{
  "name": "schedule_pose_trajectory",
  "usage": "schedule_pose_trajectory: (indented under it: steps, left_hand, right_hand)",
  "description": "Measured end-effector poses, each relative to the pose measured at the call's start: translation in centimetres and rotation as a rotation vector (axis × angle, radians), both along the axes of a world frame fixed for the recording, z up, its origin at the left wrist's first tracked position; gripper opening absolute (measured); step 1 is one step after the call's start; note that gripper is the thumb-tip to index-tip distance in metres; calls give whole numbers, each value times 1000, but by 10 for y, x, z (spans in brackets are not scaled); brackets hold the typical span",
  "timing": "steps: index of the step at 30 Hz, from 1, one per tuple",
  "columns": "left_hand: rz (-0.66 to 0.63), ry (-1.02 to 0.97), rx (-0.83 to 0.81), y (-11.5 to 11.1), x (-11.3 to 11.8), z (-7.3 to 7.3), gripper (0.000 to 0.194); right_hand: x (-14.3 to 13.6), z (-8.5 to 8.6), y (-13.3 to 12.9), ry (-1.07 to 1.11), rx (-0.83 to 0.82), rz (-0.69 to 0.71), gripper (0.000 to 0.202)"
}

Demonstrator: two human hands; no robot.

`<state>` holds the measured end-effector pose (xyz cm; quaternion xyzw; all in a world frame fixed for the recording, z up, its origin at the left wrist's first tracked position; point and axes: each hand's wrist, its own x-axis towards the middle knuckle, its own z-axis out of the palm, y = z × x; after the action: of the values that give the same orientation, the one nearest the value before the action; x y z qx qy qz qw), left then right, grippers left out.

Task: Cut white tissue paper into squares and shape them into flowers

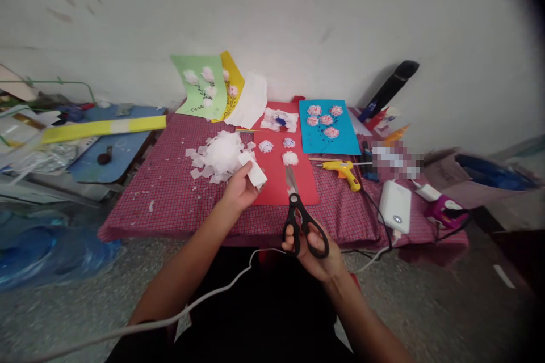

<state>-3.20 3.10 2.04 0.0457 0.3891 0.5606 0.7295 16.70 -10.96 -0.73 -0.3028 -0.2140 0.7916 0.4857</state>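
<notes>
My left hand (242, 187) is closed on a folded strip of white paper (257, 174), over the left edge of a red sheet (304, 184). Fingers of my right hand (313, 247) pass through the handles of black scissors (294, 199), whose blades point away from me and look nearly closed. Just past the blade tips lies a white paper puff (290, 157). Two speckled puffs, one on the left (266, 146) and one on the right (289, 142), sit farther back on the red sheet. A heap of white paper pieces (221, 153) lies left of my left hand.
Right of the red sheet are a yellow glue gun (343, 170), a blue flower card (330, 144) and a white power bank (395, 206). A green flower card (196, 85) leans at the back. A white cable (213, 293) crosses my lap.
</notes>
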Motion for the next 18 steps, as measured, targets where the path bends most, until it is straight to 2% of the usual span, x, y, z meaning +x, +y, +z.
schedule_pose_trajectory:
  steps: [4,9,18]
  left_hand:
    - [-12,-35,6,0,1,4,18]
    - [7,-64,61,1,7,8,25]
    - [-16,-50,86,0,13,7,29]
  right_hand:
    - [0,3,-8,22,60,39,62]
    - [0,6,-17,83,-4,142,54]
    - [-4,16,-10,140,-80,156,51]
